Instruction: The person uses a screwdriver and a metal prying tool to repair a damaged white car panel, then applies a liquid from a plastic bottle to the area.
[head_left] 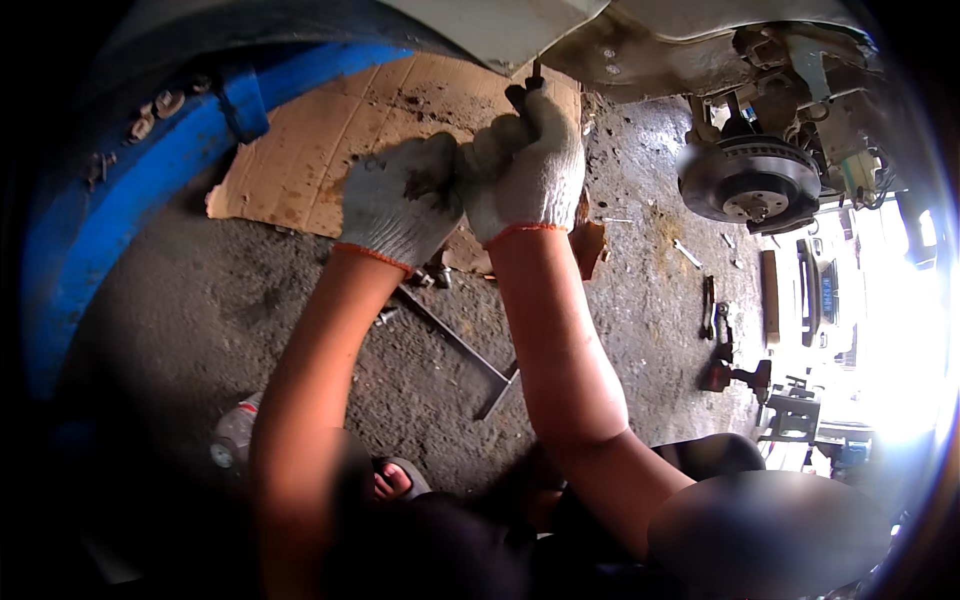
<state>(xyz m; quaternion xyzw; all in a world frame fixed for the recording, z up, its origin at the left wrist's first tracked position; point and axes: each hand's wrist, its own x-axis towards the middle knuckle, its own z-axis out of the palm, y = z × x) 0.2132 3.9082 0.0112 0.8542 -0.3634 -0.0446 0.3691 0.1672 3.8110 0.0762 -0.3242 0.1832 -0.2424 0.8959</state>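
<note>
My two hands, in white knit work gloves with orange cuffs, are raised side by side below the pale underside panel [530,35] of a vehicle. My left hand [403,198] is closed, its fingers curled against the right one; dark grime marks its glove. What it grips is hidden. Farther up reaches my right hand [535,165], closed too, its dark-stained fingertips at a short, thin dark piece [537,70] just under the panel's edge. Whether that piece is a bolt or a tool tip, I cannot tell. Stained cardboard [300,165] lies on the floor beyond my hands.
A blue steel beam [150,180] curves along the left, with nuts on it. At the right hangs a brake disc [752,180]. On the floor lie a long metal bar [455,338], a wrench [709,308], a red power tool [735,376] and a bottle [235,432].
</note>
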